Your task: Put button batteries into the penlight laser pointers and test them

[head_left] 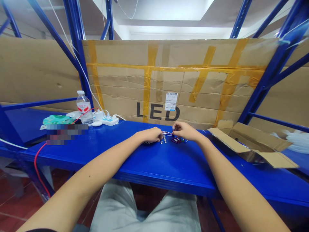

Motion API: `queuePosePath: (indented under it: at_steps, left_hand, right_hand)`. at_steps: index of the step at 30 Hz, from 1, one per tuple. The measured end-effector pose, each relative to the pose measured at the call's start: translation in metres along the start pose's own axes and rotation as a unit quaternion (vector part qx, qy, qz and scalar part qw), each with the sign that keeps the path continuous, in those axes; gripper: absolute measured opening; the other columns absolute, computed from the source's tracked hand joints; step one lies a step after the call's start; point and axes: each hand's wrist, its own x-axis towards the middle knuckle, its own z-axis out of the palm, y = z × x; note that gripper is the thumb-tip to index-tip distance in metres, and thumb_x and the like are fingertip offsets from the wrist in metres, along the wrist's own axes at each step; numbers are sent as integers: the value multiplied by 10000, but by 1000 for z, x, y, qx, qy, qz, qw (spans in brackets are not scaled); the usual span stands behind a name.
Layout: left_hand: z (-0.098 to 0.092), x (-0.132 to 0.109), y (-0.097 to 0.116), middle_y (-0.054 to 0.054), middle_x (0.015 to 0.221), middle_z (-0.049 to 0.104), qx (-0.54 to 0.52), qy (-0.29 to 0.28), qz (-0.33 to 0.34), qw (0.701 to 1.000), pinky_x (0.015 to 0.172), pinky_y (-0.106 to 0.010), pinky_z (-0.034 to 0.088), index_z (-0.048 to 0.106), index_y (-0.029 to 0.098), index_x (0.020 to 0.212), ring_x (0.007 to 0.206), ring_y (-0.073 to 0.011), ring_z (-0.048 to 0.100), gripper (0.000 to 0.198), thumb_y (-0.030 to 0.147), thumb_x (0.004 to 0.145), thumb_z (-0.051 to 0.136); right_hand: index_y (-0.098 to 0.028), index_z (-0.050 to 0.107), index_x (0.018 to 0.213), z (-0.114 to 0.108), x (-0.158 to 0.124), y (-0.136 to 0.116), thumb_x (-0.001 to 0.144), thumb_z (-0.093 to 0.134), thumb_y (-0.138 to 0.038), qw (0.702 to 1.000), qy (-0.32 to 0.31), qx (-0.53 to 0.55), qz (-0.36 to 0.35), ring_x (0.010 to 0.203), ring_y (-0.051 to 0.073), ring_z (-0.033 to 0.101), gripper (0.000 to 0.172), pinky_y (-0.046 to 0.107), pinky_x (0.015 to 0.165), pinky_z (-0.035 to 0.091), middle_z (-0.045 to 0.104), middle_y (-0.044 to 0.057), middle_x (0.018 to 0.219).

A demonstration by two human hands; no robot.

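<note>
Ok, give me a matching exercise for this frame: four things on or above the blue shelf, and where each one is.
1 water bottle
2 open cardboard box
3 small parts
4 white label

A right end of the blue shelf
B between the left hand and right hand
C far left, near the power strip
D stuck on the cardboard wall by "LED"

Pairs: 1-C, 2-A, 3-B, 4-D

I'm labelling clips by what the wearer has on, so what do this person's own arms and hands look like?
The left forearm and right forearm are bare, with no sleeves along their visible length. The left hand and right hand wear no gloves; no watch, bracelet or ring shows. A dark sliver at the bottom left corner might be a sleeve edge, too little to tell.
</note>
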Motion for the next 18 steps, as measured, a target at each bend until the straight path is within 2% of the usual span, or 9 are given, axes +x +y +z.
queuePosePath:
  at_steps: [6, 10, 14, 16, 18]
  left_hand:
    - [-8, -5, 10, -78, 813, 703, 43, -39, -26, 998, 678, -261, 402, 719, 141, 842, 756, -177, 599, 150, 77, 769, 605]
    - [-13, -11, 20, -97, 826, 669, 94, -35, -46, 994, 751, -300, 388, 696, 158, 787, 866, -226, 561, 119, 93, 781, 597]
    - [-14, -12, 19, -103, 838, 662, 104, -38, -38, 993, 793, -327, 397, 687, 169, 762, 936, -262, 550, 91, 139, 795, 608]
    - [-13, -11, 14, -92, 846, 679, 101, -11, -21, 995, 793, -323, 412, 688, 171, 785, 922, -252, 575, 90, 150, 805, 603]
    - [-10, -8, 9, -81, 900, 702, 80, 63, -6, 995, 785, -310, 432, 689, 172, 867, 900, -229, 607, 121, 163, 840, 571]
  right_hand:
    - [-180, 561, 842, 2, 0, -1, 714, 627, -220, 1000, -4, -3, -2, 672, 146, 577, 150, 258, 639, 443, 640, 8, 739]
    - [-181, 550, 835, 2, -1, -2, 708, 625, -219, 1000, -9, 6, 2, 655, 143, 567, 153, 259, 628, 439, 628, 3, 723]
    - [-182, 548, 824, 3, 0, 1, 697, 623, -221, 1000, -5, 22, -3, 654, 146, 567, 153, 260, 615, 436, 629, 4, 726]
    - [-180, 556, 824, 3, 1, 2, 692, 620, -223, 999, 4, 34, -11, 667, 150, 570, 153, 261, 622, 438, 634, 9, 733]
    - [-175, 571, 825, 4, 2, 1, 689, 610, -221, 999, 16, 47, -17, 675, 150, 568, 149, 263, 632, 438, 636, 12, 732]
